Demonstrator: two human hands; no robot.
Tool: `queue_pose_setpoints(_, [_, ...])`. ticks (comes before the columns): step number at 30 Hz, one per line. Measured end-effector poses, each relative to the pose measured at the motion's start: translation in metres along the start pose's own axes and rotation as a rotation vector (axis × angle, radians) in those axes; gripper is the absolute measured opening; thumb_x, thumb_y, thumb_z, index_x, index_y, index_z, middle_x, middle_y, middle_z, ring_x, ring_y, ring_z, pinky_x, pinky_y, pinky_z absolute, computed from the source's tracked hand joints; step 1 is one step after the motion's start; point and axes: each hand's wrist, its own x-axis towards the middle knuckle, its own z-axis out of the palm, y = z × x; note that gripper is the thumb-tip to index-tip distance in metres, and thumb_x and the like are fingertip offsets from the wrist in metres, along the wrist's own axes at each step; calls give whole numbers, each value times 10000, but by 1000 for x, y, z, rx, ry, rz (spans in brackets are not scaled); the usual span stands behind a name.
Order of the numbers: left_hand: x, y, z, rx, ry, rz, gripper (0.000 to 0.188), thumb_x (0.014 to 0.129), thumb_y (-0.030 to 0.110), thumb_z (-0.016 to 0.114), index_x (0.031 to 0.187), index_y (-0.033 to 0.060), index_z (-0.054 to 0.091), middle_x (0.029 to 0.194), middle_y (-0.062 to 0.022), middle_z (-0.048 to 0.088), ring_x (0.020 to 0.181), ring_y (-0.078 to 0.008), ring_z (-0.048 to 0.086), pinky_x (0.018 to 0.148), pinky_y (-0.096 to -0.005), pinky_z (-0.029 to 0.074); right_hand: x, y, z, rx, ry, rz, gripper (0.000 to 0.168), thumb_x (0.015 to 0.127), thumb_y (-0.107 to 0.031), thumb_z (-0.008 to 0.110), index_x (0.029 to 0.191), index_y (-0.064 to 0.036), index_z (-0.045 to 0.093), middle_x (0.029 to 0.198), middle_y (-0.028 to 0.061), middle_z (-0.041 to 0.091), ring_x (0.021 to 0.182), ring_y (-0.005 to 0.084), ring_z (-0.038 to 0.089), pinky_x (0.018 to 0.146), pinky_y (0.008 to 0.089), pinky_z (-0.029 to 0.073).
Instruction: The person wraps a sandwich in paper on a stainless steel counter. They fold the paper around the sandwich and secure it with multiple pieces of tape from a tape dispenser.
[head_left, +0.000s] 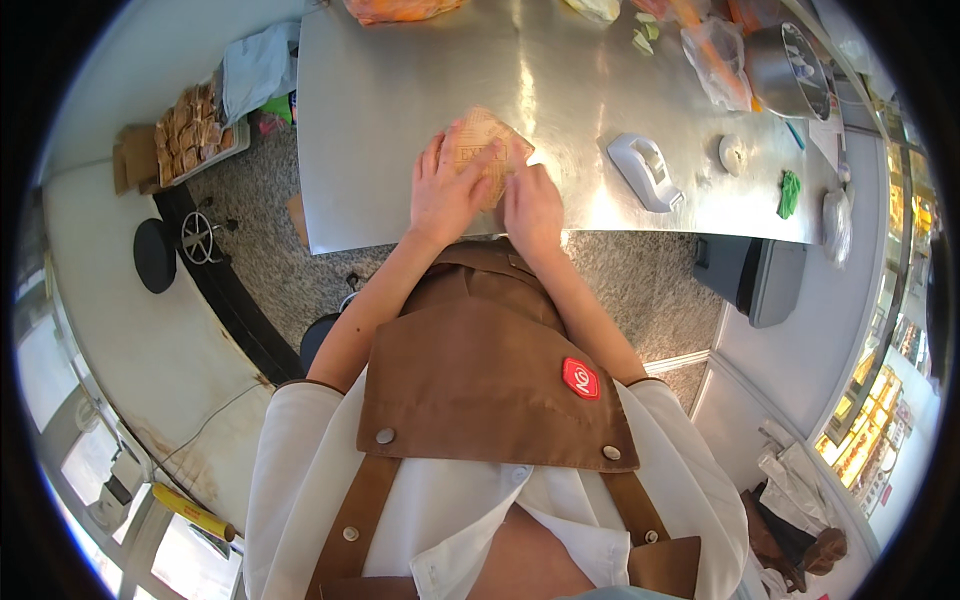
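A small packet wrapped in printed kraft-coloured paper is between my two hands, over the near edge of a stainless-steel table. My left hand lies over its left side, with the fingers spread across the paper. My right hand is at its lower right edge with bent fingers, somewhat blurred. What the packet holds is hidden by the paper. To the right of my right hand, a white tape dispenser stands on the table.
A roll of tape, a crumpled green item and a metal pot are on the table's right side. Plastic bags lie near the pot. A tray of wrapped packets is off the left side. A grey bin stands below right.
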Motion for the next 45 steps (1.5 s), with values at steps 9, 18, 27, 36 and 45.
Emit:
queue_pose_setpoints(9, [3, 6, 7, -15, -14, -72, 555, 941, 304, 601, 1478, 364, 471, 1576, -121, 297, 1382, -385, 335, 1129, -524, 309, -54, 83, -54, 166, 92, 184, 279, 936, -59, 587, 1204, -89, 660, 870, 109, 680, 737, 211, 658, 682, 340, 524])
queue_pose_setpoints(18, [6, 12, 7, 80, -15, -32, 539, 960, 295, 568, 1484, 366, 463, 1575, -109, 289, 1356, -367, 356, 1132, -502, 313, -8, 240, -164, 567, -45, 667, 200, 986, -257, 593, 1049, -89, 680, 906, 25, 633, 800, 127, 575, 721, 281, 480])
queue_pose_setpoints(27, [6, 13, 7, 67, -36, -64, 539, 963, 295, 561, 1484, 387, 457, 1590, -93, 280, 1360, -371, 353, 1138, -507, 301, 13, 268, -167, 800, -421, 629, 192, 980, -222, 626, 987, -34, 664, 931, 44, 663, 925, 152, 618, 856, 299, 500])
queue_pose_setpoints(36, [6, 12, 9, 75, -26, -47, 550, 960, 280, 564, 1489, 380, 454, 1591, -114, 283, 1355, -376, 359, 1134, -512, 301, -32, 286, -160, 1288, -226, 745, 122, 1013, -126, 578, 975, -12, 598, 1226, 153, 615, 1203, 281, 591, 1125, 392, 413])
queue_pose_setpoints(45, [5, 5, 9, 81, -36, -39, 522, 982, 306, 528, 1497, 338, 455, 1579, -144, 299, 1326, -416, 377, 1115, -512, 333, -62, 318, -133, 739, -178, 945, 182, 1005, -191, 590, 985, -11, 572, 934, 57, 641, 832, 177, 660, 776, 328, 577])
